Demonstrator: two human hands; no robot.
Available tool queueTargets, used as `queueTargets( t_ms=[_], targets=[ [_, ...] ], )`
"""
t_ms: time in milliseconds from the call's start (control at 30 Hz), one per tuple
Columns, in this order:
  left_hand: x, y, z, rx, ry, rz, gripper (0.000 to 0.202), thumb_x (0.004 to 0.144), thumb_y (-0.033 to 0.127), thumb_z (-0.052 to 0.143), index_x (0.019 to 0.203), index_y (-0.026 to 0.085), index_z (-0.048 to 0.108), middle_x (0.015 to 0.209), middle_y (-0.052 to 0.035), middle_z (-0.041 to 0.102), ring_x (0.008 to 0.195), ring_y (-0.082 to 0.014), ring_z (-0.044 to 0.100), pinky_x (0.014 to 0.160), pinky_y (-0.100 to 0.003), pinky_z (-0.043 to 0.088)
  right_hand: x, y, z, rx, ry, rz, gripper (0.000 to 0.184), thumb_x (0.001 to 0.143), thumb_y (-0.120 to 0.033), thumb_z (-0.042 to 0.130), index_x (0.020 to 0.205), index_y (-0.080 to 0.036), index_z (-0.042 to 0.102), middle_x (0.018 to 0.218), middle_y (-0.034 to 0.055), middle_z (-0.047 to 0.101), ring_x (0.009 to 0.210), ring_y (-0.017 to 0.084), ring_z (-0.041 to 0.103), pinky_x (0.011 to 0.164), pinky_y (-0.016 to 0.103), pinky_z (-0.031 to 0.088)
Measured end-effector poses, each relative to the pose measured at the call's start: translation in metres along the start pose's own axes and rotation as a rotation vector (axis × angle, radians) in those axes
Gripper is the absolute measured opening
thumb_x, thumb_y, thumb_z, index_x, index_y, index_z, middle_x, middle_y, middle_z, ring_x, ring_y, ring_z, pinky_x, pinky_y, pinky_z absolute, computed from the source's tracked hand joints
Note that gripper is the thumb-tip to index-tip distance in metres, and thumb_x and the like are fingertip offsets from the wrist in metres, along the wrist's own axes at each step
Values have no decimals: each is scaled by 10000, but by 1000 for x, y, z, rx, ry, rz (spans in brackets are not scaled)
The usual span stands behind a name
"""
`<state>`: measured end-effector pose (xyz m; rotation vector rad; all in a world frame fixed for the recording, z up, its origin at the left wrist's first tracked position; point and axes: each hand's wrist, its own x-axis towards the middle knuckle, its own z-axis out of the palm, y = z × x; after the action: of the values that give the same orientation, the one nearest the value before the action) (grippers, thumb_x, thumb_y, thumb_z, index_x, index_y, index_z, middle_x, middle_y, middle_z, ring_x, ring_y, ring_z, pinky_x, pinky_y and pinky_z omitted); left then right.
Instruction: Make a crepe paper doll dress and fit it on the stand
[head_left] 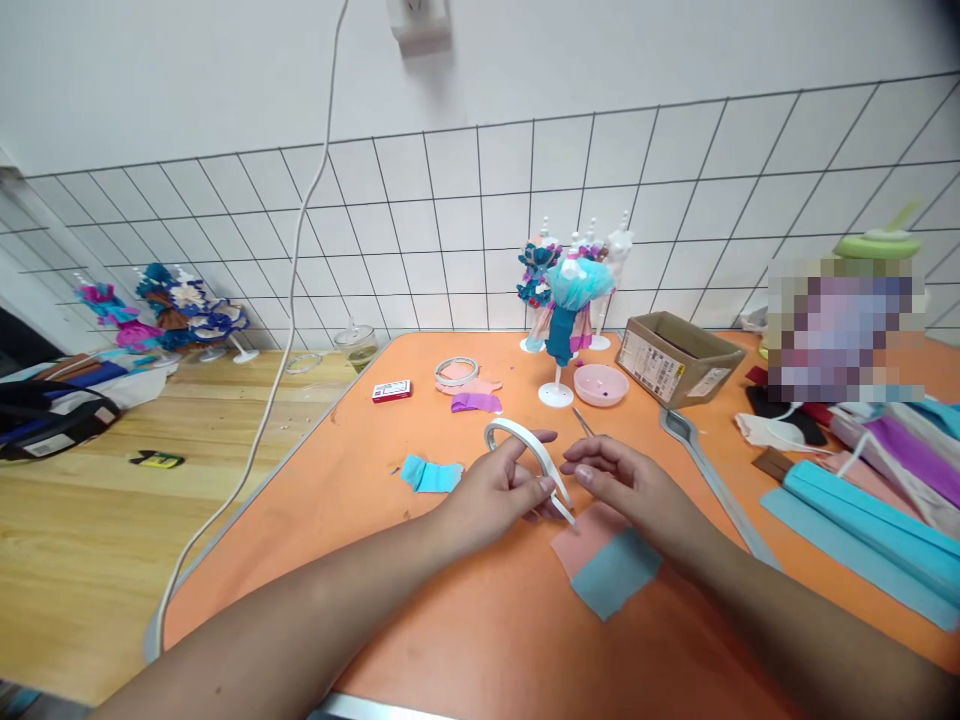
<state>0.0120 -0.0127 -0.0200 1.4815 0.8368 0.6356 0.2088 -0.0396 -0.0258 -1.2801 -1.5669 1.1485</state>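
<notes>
A white roll of tape [525,436] is in my left hand [495,490], the thumb and fingers closed on its lower part. A short loose end of the tape sticks out below my thumb. My right hand [626,485] hovers just to the right of the roll, its fingers loosely bent, and I see nothing between them. Below both hands, a pink piece of crepe paper [581,540] and a grey-blue piece of crepe paper [619,572] lie together on the orange table [465,620]. Behind the right fingertips, slim metal tweezers or scissors [583,421] show in part.
A small dress form [560,335] in a teal paper dress stands behind my hands, near a pink bowl [602,388] and a cardboard box [675,360]. Another tape roll [456,372] and a turquoise paper strip [433,475] lie left. Rolled paper [870,520] lies right. A white cable [292,270] hangs left.
</notes>
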Motion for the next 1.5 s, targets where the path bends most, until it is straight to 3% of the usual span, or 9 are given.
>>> queueTargets(
  t_ms=[167,300,467,733,1067,1233,1333,1433,1500],
  targets=[
    [-5,-4,8,94,-113,64,748,869,254,532,1486,217,110,807,-39,697,815,-180,655,739,-308,482,-4,-1,10,-211,5,-24,232,793,-390,593,922,-201,632,955,50,676,910,221,609,774,337,464],
    [-10,0,10,241,-121,124,794,849,182,507,1495,215,46,898,-49,715,866,-178,649,792,-311,467,-3,1,10,-370,79,-228,92,782,-276,601,840,-227,654,931,28,668,927,209,593,835,346,448],
    [-12,10,6,419,64,108,645,863,257,505,1452,245,241,923,-55,738,796,-183,657,725,-294,465,-2,5,5,-420,234,-336,99,783,-322,643,826,-239,676,1001,51,646,988,224,578,863,357,444],
    [-12,8,7,459,145,126,554,845,326,555,1373,351,391,1198,-59,658,699,-149,626,727,-321,488,-2,7,4,-392,382,-313,114,802,-341,641,840,-243,683,1024,35,620,934,197,572,819,323,446],
    [-8,20,-1,-157,-113,-247,379,773,399,654,1084,187,618,1160,-113,659,535,-80,629,556,-241,522,-5,3,7,-350,475,-340,149,798,-369,645,827,-226,675,885,42,609,684,158,481,633,295,426],
    [0,6,-3,-102,-84,-328,273,731,344,676,917,143,687,871,-80,707,477,-85,567,563,-282,519,-4,2,1,-328,518,-273,180,809,-397,628,829,-222,664,800,28,586,641,149,471,610,289,424],
    [-7,3,-3,294,137,34,239,809,325,576,946,173,700,772,-75,689,593,-154,604,638,-330,505,-3,4,-6,-471,520,-386,142,810,-365,637,826,-229,673,843,35,598,723,167,522,656,297,431],
    [-20,8,-4,795,242,669,281,828,285,558,1080,279,682,1024,-79,688,961,-236,598,927,-414,409,-5,2,-8,-742,450,-608,107,835,-311,615,820,-234,688,876,50,621,803,190,546,726,326,415],
    [-26,13,-3,1052,275,860,422,812,346,597,1232,311,590,1227,-77,616,1177,-286,490,1069,-463,237,-9,0,-4,-902,395,-704,116,857,-286,586,848,-249,696,883,48,640,761,181,527,718,338,391]
  ],
)
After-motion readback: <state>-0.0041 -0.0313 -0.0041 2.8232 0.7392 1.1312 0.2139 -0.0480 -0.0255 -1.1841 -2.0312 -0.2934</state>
